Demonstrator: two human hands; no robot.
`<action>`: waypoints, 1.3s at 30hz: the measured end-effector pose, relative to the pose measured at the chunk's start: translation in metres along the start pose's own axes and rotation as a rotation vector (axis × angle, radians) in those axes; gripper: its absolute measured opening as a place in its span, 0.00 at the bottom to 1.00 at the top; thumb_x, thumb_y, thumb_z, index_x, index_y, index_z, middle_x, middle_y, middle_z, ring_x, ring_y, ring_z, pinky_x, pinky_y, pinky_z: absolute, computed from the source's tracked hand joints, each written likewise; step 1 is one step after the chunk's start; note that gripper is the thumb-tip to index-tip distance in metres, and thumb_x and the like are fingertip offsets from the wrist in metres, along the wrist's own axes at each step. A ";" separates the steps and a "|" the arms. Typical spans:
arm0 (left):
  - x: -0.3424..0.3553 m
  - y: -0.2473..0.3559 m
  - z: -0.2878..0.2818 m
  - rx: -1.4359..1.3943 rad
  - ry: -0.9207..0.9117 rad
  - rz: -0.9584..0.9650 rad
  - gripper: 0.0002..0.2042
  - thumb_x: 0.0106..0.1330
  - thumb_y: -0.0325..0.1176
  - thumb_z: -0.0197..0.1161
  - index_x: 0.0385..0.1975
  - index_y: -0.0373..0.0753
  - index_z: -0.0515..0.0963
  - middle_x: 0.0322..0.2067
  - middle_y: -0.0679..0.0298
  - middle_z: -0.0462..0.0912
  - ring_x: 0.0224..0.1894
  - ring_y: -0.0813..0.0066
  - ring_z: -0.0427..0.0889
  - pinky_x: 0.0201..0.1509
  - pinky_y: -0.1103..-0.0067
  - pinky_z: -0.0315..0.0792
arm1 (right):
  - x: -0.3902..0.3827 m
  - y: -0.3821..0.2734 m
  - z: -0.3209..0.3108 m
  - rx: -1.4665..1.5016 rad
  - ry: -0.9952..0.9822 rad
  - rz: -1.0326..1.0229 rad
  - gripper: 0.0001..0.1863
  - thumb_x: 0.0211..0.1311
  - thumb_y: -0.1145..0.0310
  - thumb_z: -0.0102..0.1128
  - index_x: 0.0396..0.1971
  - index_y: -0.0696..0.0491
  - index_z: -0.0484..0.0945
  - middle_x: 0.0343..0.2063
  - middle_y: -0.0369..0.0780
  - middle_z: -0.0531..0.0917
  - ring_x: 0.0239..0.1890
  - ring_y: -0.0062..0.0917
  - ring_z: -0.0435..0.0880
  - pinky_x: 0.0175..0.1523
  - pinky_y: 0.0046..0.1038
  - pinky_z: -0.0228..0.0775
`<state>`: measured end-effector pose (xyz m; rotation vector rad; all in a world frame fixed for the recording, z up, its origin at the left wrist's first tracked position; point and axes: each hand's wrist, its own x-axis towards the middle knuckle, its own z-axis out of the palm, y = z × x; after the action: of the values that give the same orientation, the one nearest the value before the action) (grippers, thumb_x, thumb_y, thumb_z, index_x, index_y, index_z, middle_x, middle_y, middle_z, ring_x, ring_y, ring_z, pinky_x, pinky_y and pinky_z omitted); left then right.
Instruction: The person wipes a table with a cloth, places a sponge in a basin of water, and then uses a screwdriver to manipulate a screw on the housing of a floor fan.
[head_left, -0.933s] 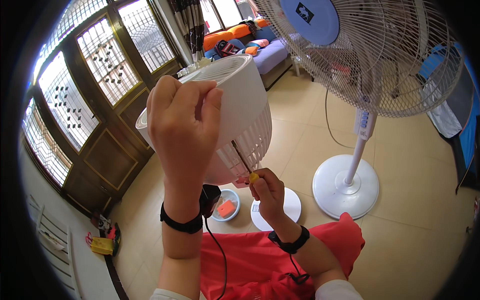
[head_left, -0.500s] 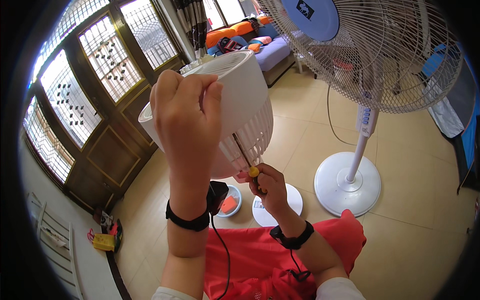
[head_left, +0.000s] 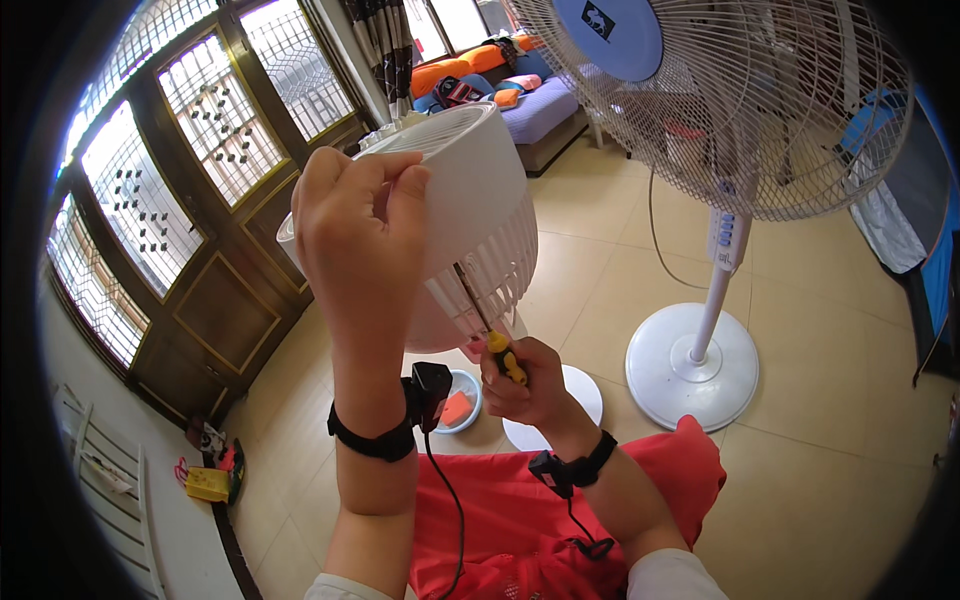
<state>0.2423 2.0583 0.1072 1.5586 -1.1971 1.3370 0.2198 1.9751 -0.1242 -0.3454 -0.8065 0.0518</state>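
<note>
A white fan [head_left: 475, 180] with a slatted drum-shaped housing is tilted in front of me. My left hand [head_left: 360, 235] is raised against its left side, fingers curled and thumb bent towards the index finger. What the fingertips grip, if anything, is hidden. Below, my right hand [head_left: 530, 385] is closed around the yellow and black handle of a screwdriver [head_left: 508, 358]. Its thin shaft slants up and left, and the tip goes in among the slats of the housing. Under the fan, a white round base [head_left: 580, 400] is partly covered by my right hand.
A tall pedestal fan [head_left: 693, 365] stands close on the right. On the floor, a light-blue basin [head_left: 472, 405] holds an orange-red item. Red cloth [head_left: 480, 500] covers my lap. Black bands with cables circle both wrists. A sofa [head_left: 540, 108] is at the back, dark doors [head_left: 230, 290] at the left.
My right hand has turned around the screwdriver and shifted slightly, so more of the handle shows. The tip stays among the slats. My left hand keeps its curled pose by the fan.
</note>
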 end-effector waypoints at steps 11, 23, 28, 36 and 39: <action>0.001 -0.001 0.003 -0.068 -0.010 -0.062 0.03 0.52 0.26 0.66 0.25 0.36 0.82 0.20 0.63 0.67 0.27 0.68 0.71 0.34 0.74 0.66 | 0.003 -0.007 0.004 -0.304 0.173 -0.182 0.17 0.64 0.58 0.53 0.41 0.58 0.71 0.20 0.34 0.70 0.20 0.15 0.64 0.27 0.19 0.54; 0.002 -0.003 0.001 -0.089 -0.038 -0.066 0.03 0.53 0.26 0.65 0.26 0.34 0.81 0.21 0.62 0.68 0.25 0.70 0.71 0.32 0.75 0.67 | 0.007 0.015 0.006 -0.828 0.510 -0.482 0.07 0.63 0.72 0.55 0.39 0.53 0.69 0.35 0.35 0.77 0.30 0.12 0.68 0.35 0.18 0.64; 0.001 -0.007 0.001 -0.091 -0.028 -0.053 0.03 0.53 0.27 0.65 0.25 0.35 0.81 0.21 0.62 0.68 0.25 0.70 0.71 0.31 0.74 0.67 | 0.009 0.023 0.011 -0.964 0.624 -0.590 0.08 0.60 0.77 0.55 0.37 0.53 0.67 0.35 0.36 0.78 0.28 0.12 0.69 0.33 0.18 0.64; 0.000 -0.002 0.000 -0.062 -0.021 -0.013 0.03 0.52 0.28 0.66 0.24 0.37 0.81 0.20 0.63 0.68 0.25 0.69 0.71 0.31 0.73 0.67 | 0.005 -0.005 0.031 -0.493 0.561 -0.255 0.08 0.64 0.71 0.43 0.38 0.59 0.69 0.29 0.40 0.75 0.16 0.13 0.58 0.23 0.15 0.52; -0.001 -0.002 0.000 -0.061 -0.018 -0.020 0.03 0.52 0.28 0.66 0.23 0.37 0.81 0.20 0.63 0.68 0.26 0.68 0.71 0.31 0.73 0.67 | 0.004 -0.010 0.026 -0.534 0.503 -0.135 0.17 0.66 0.65 0.36 0.39 0.62 0.70 0.32 0.43 0.77 0.17 0.14 0.60 0.23 0.15 0.53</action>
<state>0.2439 2.0593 0.1068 1.5392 -1.2189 1.2644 0.2026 1.9742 -0.1019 -0.7705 -0.3293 -0.3715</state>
